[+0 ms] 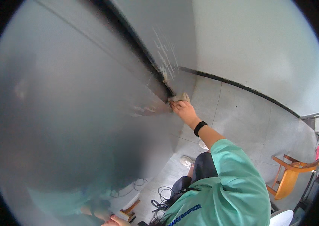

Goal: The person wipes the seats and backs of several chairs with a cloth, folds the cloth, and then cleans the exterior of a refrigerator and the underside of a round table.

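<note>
My right hand (184, 110), with a black band at the wrist, holds a crumpled beige cloth (182, 97). The cloth is pressed at the lower end of a black seam (148, 59) between glossy grey panels. Whitish streaks (165, 55) mark the panel above and beside this seam. Part of my left hand (117, 221) shows at the bottom edge, close to the large glossy panel (63, 113), where its reflection meets it. The fingers there are mostly cut off, so whether they hold anything is hidden.
A wooden chair (288, 178) stands on the grey tiled floor (238, 121) at the right. A pale wall (255, 42) with a dark base strip (232, 83) rises behind. Black cables (161, 202) hang near my waist. A wooden piece (131, 207) lies low beside the panel.
</note>
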`<state>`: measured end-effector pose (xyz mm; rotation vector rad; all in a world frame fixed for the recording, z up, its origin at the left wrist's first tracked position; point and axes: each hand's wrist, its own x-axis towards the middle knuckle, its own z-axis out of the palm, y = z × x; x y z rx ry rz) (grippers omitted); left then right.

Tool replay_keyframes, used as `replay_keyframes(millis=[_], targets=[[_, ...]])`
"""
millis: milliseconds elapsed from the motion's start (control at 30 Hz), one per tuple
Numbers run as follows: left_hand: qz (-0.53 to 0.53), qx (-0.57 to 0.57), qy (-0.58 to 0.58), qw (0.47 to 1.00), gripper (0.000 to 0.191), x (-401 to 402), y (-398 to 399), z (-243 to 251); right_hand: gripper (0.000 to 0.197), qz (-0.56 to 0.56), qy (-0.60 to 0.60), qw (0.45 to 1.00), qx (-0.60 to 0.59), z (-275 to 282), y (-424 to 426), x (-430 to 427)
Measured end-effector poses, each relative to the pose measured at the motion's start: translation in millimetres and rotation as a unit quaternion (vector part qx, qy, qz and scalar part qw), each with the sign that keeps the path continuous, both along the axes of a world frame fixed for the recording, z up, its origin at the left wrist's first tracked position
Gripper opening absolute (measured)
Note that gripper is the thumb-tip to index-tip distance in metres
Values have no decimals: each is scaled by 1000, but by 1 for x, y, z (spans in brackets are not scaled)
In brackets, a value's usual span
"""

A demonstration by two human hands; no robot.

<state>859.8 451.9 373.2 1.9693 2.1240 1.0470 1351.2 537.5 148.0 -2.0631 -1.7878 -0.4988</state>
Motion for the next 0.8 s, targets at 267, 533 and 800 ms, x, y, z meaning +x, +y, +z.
replay_keyframes(millis=[267,533,800], targets=[[-122,127,4,984,59,-1,16,-3,40,-344,387,750,-412,-141,-101,31],[-84,91,91,988,75,-43,14,-16,38,-523,640,554,105,-127,-310,33],[-31,200,208,957,32,45,22,21,37,-386,486,784,-9,25,-218,76]])
